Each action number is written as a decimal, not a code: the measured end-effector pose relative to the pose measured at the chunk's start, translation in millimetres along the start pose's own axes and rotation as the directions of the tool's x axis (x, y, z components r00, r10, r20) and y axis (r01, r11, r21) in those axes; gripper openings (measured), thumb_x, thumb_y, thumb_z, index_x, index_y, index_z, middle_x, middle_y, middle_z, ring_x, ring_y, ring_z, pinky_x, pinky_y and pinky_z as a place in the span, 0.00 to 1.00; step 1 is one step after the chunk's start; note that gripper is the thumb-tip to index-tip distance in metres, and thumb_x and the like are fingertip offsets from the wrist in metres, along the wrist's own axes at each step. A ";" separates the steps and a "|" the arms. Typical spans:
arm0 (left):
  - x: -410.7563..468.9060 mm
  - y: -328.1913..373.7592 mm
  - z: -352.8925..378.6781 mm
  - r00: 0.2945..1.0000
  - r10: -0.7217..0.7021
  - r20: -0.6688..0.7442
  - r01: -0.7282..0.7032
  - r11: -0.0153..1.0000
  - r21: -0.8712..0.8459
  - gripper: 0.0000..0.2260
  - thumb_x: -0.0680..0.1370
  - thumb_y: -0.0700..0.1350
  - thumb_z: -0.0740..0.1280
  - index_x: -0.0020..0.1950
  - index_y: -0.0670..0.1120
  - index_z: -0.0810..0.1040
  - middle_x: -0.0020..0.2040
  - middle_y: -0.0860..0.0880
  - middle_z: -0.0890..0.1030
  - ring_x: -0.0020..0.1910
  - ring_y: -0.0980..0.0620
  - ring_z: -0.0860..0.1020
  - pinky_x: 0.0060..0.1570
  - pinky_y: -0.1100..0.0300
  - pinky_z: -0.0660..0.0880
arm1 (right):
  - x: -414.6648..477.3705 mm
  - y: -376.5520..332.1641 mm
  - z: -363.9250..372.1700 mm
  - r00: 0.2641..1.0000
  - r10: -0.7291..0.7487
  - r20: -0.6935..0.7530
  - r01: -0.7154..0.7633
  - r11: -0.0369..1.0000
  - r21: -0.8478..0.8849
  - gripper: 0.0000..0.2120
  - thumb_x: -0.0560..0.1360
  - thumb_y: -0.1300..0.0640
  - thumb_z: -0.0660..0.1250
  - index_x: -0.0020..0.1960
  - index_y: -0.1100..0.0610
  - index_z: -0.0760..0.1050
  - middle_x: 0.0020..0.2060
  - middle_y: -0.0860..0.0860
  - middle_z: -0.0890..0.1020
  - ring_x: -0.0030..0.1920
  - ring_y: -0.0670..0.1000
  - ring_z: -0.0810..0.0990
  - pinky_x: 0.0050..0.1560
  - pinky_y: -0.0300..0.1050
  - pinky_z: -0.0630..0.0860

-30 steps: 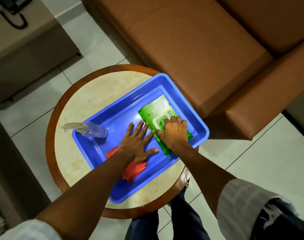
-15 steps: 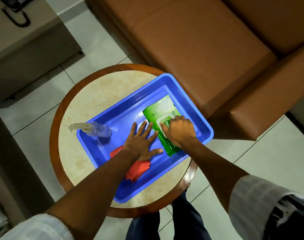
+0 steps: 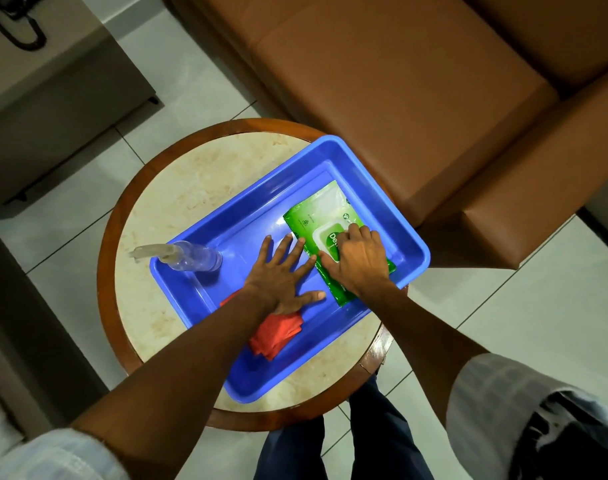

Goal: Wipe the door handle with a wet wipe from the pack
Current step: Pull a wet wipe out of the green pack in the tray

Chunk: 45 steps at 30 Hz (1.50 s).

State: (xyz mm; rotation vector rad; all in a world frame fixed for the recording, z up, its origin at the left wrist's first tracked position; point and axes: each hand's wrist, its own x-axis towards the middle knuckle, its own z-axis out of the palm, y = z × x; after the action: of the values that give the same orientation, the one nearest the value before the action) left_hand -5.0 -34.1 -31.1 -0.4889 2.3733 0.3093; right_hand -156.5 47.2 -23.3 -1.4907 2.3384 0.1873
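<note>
A green wet wipe pack [image 3: 316, 216] lies in the right half of a blue tray [image 3: 330, 157] on a round table. My right hand [image 3: 359, 261] rests on top of the pack with its fingers curled over the white flap label. My left hand [image 3: 281, 271] lies flat with fingers spread on the tray floor just left of the pack, its fingertips touching the pack's edge. No door handle is in view.
A clear spray bottle [image 3: 191, 258] lies over the tray's left rim. A folded red cloth [image 3: 278, 330] sits in the tray under my left wrist. The round table [image 3: 191, 174] has a wooden rim. A brown sofa [image 3: 416, 81] stands right behind it.
My right hand has slid a little toward the pack's far end, fingers now on the flap label. The left hand stays spread beside the pack. The view shifted slightly.
</note>
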 end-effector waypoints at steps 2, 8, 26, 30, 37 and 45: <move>0.4 0.7 1.1 1.000 -0.008 -0.010 0.008 1.000 -0.002 0.40 0.71 0.75 0.38 0.78 0.56 0.40 0.80 0.46 0.38 0.77 0.43 0.34 0.72 0.36 0.30 | 0.8 -0.6 -0.4 1.000 -0.004 0.006 0.004 1.000 0.001 0.24 0.76 0.43 0.58 0.55 0.64 0.76 0.53 0.62 0.78 0.53 0.62 0.74 0.54 0.54 0.69; -0.5 5.7 -0.5 1.000 -0.021 0.008 0.021 1.000 0.008 0.40 0.71 0.75 0.38 0.78 0.55 0.40 0.79 0.45 0.37 0.77 0.43 0.34 0.72 0.35 0.32 | 7.6 8.8 -8.3 0.999 -0.041 -0.008 0.041 0.998 -0.049 0.16 0.79 0.53 0.55 0.53 0.62 0.76 0.53 0.60 0.80 0.52 0.61 0.77 0.54 0.54 0.69; -3.7 4.0 -3.6 0.995 -0.023 -0.093 0.020 0.999 -0.032 0.40 0.70 0.71 0.31 0.78 0.56 0.49 0.81 0.47 0.46 0.79 0.44 0.40 0.73 0.35 0.36 | -1.0 33.8 -29.0 0.962 -0.007 -0.272 0.007 1.000 0.000 0.12 0.77 0.55 0.59 0.49 0.61 0.78 0.43 0.61 0.82 0.45 0.62 0.77 0.46 0.55 0.70; -11.0 11.7 -5.2 0.963 -0.056 -0.265 0.047 0.998 -0.041 0.35 0.76 0.67 0.36 0.78 0.52 0.55 0.80 0.45 0.51 0.79 0.46 0.45 0.75 0.38 0.37 | -0.4 39.6 -37.8 0.895 -0.142 -0.422 0.061 0.978 -0.200 0.09 0.72 0.60 0.64 0.52 0.57 0.77 0.57 0.60 0.79 0.56 0.61 0.77 0.50 0.53 0.73; -0.8 22.1 -9.9 0.953 -0.023 -0.302 0.005 0.998 -0.058 0.27 0.80 0.63 0.43 0.78 0.56 0.48 0.81 0.45 0.45 0.79 0.46 0.41 0.75 0.39 0.39 | 2.2 27.9 -20.9 0.978 -0.134 -0.158 0.110 0.982 -0.153 0.11 0.76 0.53 0.63 0.41 0.56 0.80 0.78 0.55 0.49 0.77 0.59 0.44 0.74 0.61 0.46; -1.7 17.2 12.7 0.967 -0.010 -0.254 -0.016 0.995 -0.101 0.28 0.79 0.65 0.42 0.77 0.59 0.39 0.80 0.47 0.40 0.78 0.45 0.38 0.76 0.39 0.37 | 5.3 15.2 -8.2 0.989 0.046 -0.140 -0.051 0.998 -0.034 0.09 0.74 0.50 0.67 0.40 0.55 0.80 0.78 0.54 0.48 0.77 0.57 0.41 0.73 0.62 0.47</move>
State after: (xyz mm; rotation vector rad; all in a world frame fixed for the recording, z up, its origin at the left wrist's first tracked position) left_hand -3.7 -13.7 -37.8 -0.6041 2.6162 0.3918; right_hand -174.0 46.8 -18.9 -1.5097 2.4955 0.1448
